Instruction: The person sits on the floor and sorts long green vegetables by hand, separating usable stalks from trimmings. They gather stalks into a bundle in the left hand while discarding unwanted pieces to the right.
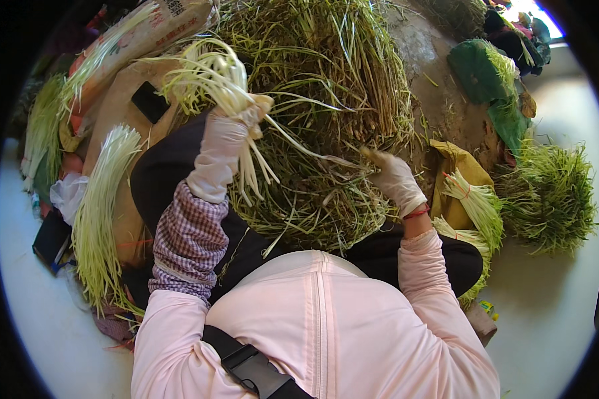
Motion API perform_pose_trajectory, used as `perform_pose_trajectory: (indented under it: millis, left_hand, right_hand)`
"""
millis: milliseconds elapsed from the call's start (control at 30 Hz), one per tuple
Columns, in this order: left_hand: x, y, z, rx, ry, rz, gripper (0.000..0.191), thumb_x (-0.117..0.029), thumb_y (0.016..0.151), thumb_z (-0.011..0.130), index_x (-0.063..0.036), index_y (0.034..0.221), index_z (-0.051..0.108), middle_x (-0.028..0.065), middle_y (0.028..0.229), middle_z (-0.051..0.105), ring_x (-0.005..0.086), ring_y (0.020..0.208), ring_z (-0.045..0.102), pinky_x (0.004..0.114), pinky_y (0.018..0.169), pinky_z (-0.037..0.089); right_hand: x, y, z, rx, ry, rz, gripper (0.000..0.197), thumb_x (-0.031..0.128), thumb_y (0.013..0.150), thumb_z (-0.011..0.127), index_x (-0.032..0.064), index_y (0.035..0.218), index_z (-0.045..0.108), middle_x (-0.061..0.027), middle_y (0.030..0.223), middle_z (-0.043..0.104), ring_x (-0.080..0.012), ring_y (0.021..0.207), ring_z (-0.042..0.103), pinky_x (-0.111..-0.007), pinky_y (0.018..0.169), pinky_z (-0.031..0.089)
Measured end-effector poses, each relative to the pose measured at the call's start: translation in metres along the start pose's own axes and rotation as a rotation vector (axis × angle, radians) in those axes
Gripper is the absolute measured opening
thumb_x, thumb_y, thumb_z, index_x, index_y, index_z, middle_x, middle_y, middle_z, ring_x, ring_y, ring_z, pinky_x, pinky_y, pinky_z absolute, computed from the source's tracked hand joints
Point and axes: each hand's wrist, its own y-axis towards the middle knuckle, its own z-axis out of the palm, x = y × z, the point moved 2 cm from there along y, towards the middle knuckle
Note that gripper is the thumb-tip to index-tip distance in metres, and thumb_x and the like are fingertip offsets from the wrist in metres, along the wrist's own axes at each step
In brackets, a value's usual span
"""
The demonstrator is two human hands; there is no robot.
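My left hand point(218, 149), in a whitish glove, is closed around a bunch of pale chive-like stalks point(227, 75). Their leafy ends droop over the top of the fist, and the white ends hang below it. One longer stalk point(294, 142) runs from this bunch towards my right hand point(399, 184), also gloved. The right fingers pinch the brownish, dry husk point(347, 162) at that stalk's end. Beneath both hands spreads a heap of loose leaves and husks point(309, 209). Behind it lies a thick pile of uncleaned stalks point(379, 95), brown at their lower ends.
At left, a board point(110, 109) bears a black phone-like object point(150, 102) and cleaned stalks point(102, 214). Beyond it lies a printed sack point(164, 25). Tied bundles point(471, 197) sit by a yellow cloth point(454, 159) at right, near a leafy green pile point(549, 194).
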Motion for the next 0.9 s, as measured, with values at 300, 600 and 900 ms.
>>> perform_pose_trajectory:
  millis: [300, 600, 900]
  left_hand:
    - [0.018, 0.004, -0.002, 0.071, -0.103, -0.138, 0.030, -0.014, 0.088, 0.068, -0.0026, 0.115, 0.063, 0.0052, 0.099, 0.068, 0.0101, 0.075, 0.062, 0.020, 0.060, 0.053]
    - [0.026, 0.001, 0.016, 0.374, -0.660, -0.355, 0.023, -0.026, 0.090, 0.066, -0.0051, 0.094, 0.057, 0.0007, 0.077, 0.062, 0.0169, 0.068, 0.063, 0.032, 0.065, 0.058]
    - [-0.006, 0.027, -0.022, 0.188, -0.611, -0.091, 0.030, -0.025, 0.092, 0.063, -0.0038, 0.113, 0.060, 0.0012, 0.075, 0.065, 0.0098, 0.061, 0.062, 0.031, 0.062, 0.055]
  right_hand:
    - [0.107, -0.009, 0.050, 0.257, 0.915, 0.078, 0.016, 0.007, 0.094, 0.056, 0.0025, 0.104, 0.068, -0.0060, 0.082, 0.069, -0.0125, 0.069, 0.061, -0.025, 0.064, 0.050]
    - [0.102, 0.007, 0.054, 0.167, 1.163, -0.029, 0.021, 0.017, 0.097, 0.056, 0.0011, 0.103, 0.068, 0.0016, 0.070, 0.057, -0.0062, 0.062, 0.052, -0.022, 0.056, 0.044]
    - [0.002, 0.080, 0.014, -0.479, 0.057, -0.164, 0.024, 0.013, 0.088, 0.066, 0.0145, 0.111, 0.067, -0.0075, 0.110, 0.066, -0.0194, 0.089, 0.066, -0.032, 0.078, 0.056]
